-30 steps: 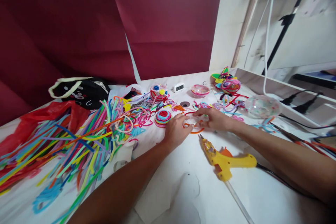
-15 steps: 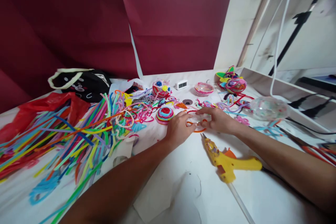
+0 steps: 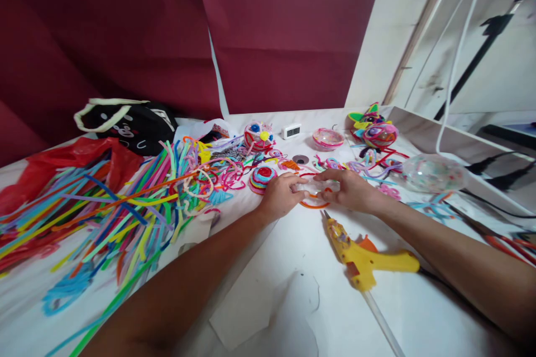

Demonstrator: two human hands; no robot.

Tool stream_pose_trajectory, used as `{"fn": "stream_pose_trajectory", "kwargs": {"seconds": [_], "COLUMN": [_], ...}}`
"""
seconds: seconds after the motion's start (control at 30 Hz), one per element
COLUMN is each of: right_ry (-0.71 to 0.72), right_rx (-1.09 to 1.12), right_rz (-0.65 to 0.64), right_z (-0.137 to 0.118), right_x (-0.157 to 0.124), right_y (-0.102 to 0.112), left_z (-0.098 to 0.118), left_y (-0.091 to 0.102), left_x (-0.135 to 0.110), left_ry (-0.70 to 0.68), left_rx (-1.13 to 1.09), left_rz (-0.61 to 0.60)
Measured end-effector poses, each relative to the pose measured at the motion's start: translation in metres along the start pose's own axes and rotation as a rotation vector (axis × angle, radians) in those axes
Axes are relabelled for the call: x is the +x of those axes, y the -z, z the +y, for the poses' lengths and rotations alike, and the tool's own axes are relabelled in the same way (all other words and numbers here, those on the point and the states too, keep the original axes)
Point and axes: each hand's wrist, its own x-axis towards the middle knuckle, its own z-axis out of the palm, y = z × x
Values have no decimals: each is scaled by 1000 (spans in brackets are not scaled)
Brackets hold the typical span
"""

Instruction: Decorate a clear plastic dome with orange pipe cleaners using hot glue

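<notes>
Head view, clock face centred on the work between the hands. Far nine: crumpled red plastic bag [image 3: 79, 159], and above it toward ten, a black fabric bag with cream handles [image 3: 125, 125]. Nine: loose heap of multicoloured fuzzy pipe cleaners [image 3: 142, 206], fanned over the white tabletop [image 3: 288, 240]. Ten: clear ball wound in red and pink, blue eyes, yellow nose [image 3: 258, 136]. Nine, close in: coiled disc of red, blue and yellow rings [image 3: 263, 177], just beside the left hand [image 3: 280, 195].

Left hand curled, thumb and fingers pinching the near-left edge of a clear, crinkled plastic piece [image 3: 311, 186]. Piece sits at dial centre, over a thin red-orange ring [image 3: 309, 205]. Eleven: small white digital clock [image 3: 292, 131]. Toward one: clear bowl with pink-red banding [image 3: 328, 139]. Right hand [image 3: 350, 189] at three, thumb and fingers pinching the piece's right side; contact details too small to tell.

Between four and five: yellow glue gun [image 3: 363, 263], nozzle toward the ring. Two: colourful ball figure with green ears [image 3: 377, 131]. Three, farther: clear rounded plastic vessel [image 3: 435, 173].
</notes>
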Motion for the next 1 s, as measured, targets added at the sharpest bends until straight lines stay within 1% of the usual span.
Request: {"fn": "stream_pose_trajectory", "kwargs": {"seconds": [0.23,0.43,0.57,0.67,1.0], "right_ry": [1,-23,-39,-45,-19], "right_rx": [-20,-40,-55,-64,-81], "right_rz": [13,34,37,36,31], "right_z": [-3,-5,-6,-6,-4], "right_x": [1,2,1,0,0], "right_y": [-2,-3,-3,-3,-3], "left_z": [-2,-12,-16,-16,-15], "left_y": [-2,-2,4,7,5], "left_x": [0,3,5,5,4], "left_ry": [3,-1,44,90,184], "left_rx": [-30,-84,-171,-239,-390], "left_rz": [9,-19,-90,-117,-74]}}
